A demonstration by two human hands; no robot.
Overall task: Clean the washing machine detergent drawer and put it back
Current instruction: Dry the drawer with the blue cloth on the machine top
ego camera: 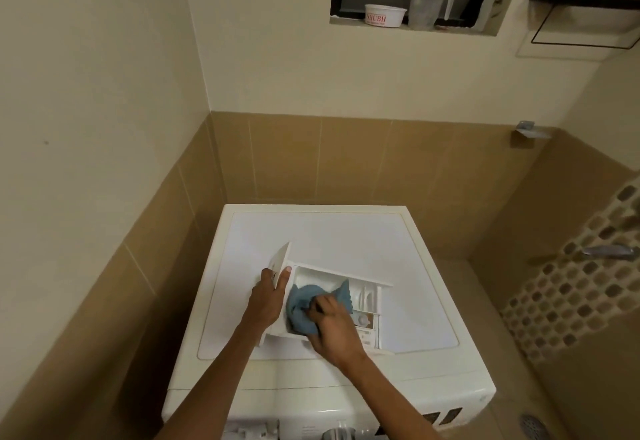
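With my left hand (268, 296) clamped on the front panel of the detergent drawer (332, 278) lying out on the washing machine (346, 231) top, I'd press the blue cloth (304, 304), bunched under my right hand (334, 327), into each compartment corner.

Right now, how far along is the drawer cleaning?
Done: the detergent drawer is out, lying on the washing machine top. In hand: the left hand steadies its front panel while the right hand presses a blue cloth into a compartment. Left: refitting.
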